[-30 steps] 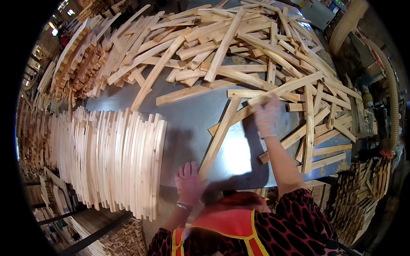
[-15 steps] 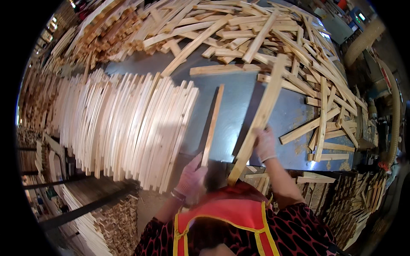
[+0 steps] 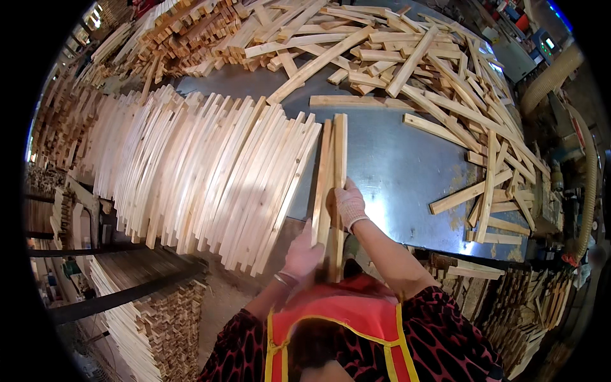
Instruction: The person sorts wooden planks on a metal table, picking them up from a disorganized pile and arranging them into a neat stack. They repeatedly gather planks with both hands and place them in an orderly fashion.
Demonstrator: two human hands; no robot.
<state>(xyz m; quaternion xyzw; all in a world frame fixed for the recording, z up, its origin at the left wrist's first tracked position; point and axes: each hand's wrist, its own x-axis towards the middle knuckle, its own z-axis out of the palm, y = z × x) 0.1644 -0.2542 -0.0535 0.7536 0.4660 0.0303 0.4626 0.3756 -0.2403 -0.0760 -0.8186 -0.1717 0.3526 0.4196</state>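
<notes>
The person stood before a metal table (image 3: 388, 153) and had one wooden slat in each hand. The left hand (image 3: 302, 251), in a pale pinkish glove, held the left slat (image 3: 323, 178) close to its lower end, with the fingers closed around it; how the thumb was placed I could not tell. The right hand (image 3: 350, 202), also in a light glove, gripped the right slat (image 3: 341, 146) along its middle part, its fingers bent at the side of the wood. Both slats were standing lengthwise to the person, almost parallel and very near to each other, their far ends over the table and their lower ends in front of the red apron (image 3: 337, 302). Whether they touched at the lower part was not clear. Just to the left of them there was a long row of slats (image 3: 210, 172), laid closely side by side, with their near ends uneven and reaching past the table edge. Farther away and to the right, a loose heap of slats (image 3: 414, 60) lay crossed in many directions on the table. At the right side, a ribbed hose (image 3: 585, 191) hung beside dark machinery.
</notes>
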